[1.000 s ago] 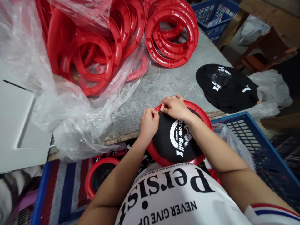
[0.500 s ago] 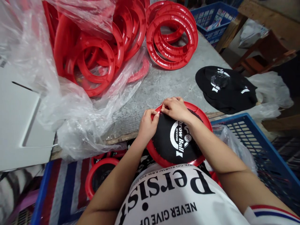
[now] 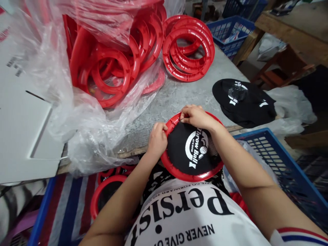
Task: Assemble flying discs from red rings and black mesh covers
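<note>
A red plastic ring (image 3: 167, 163) leans between the table edge and my shirt, with a round black fabric piece (image 3: 176, 147) printed "Throw Ball" lying across its opening. My left hand (image 3: 156, 140) is closed on the ring's left rim, thumb and fingers bent over it. At the far rim, my right hand (image 3: 196, 116) pinches the fabric's edge. Between the two hands a stretch of the ring's inner side with small pegs shows bare. The palm side of both hands is hidden.
Several red rings (image 3: 188, 73) stand stacked on the grey table (image 3: 143, 131), beside more in a clear plastic bag (image 3: 84, 136). Black fabric pieces (image 3: 243, 106) lie at the right. A blue crate (image 3: 282, 157) stands near my right arm; a white box (image 3: 23, 136) is leftmost.
My left hand has moved slightly left and down the rim, apart from my right hand. My right hand stays at the fabric's edge. The camera view has tilted a little.
</note>
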`<act>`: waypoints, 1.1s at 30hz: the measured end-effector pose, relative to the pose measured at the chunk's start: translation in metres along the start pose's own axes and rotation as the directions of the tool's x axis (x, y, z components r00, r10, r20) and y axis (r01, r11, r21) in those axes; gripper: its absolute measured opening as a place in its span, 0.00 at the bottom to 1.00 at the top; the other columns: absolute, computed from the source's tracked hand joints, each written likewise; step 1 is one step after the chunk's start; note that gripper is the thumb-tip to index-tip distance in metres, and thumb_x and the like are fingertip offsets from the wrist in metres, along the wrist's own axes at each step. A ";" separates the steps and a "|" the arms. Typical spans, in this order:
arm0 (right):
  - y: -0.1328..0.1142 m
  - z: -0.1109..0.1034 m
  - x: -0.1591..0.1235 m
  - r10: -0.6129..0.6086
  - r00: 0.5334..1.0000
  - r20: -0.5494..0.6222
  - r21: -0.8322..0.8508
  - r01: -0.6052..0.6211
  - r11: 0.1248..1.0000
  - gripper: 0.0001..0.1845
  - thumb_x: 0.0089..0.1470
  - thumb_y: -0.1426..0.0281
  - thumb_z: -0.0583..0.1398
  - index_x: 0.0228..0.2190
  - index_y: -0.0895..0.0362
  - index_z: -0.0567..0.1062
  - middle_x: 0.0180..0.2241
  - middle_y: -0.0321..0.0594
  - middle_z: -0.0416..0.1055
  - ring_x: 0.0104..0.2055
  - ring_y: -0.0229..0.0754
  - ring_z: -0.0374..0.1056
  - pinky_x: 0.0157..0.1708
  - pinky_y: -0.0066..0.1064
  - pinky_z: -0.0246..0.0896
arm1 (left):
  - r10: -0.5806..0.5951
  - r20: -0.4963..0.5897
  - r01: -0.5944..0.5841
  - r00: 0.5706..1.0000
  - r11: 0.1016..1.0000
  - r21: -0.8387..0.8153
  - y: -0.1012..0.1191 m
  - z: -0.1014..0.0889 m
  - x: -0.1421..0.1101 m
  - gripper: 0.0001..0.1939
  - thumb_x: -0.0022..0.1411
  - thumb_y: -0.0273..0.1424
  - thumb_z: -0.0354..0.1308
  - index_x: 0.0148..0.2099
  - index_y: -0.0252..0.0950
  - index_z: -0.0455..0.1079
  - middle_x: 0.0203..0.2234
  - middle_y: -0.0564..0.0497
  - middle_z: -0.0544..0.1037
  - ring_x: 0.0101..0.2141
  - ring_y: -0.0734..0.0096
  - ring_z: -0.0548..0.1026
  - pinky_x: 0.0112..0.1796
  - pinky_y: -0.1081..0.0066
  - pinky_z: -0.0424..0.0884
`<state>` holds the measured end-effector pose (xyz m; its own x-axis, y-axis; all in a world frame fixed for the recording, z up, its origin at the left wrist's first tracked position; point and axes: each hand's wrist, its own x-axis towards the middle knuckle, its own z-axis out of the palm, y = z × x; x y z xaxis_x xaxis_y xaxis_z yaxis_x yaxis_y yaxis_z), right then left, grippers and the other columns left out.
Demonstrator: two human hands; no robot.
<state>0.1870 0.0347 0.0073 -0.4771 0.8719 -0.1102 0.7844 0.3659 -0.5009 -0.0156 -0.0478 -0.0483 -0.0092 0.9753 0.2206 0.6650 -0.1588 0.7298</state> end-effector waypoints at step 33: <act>0.001 0.018 -0.009 -0.102 0.894 -0.437 0.184 0.200 0.962 0.07 0.54 0.74 0.58 0.35 0.54 0.75 0.46 0.44 0.74 0.51 0.49 0.68 0.55 0.44 0.59 | -0.003 0.083 0.008 0.997 0.998 -0.057 0.029 0.001 0.032 0.04 0.60 0.27 0.58 0.32 0.38 0.69 0.46 0.48 0.77 0.47 0.61 0.76 0.52 0.59 0.68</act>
<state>0.1849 0.0215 -0.0072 -0.3336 0.8839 0.3276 0.5863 0.4667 -0.6621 0.0042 -0.0212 -0.0204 0.0505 0.9851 0.1643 0.6214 -0.1598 0.7671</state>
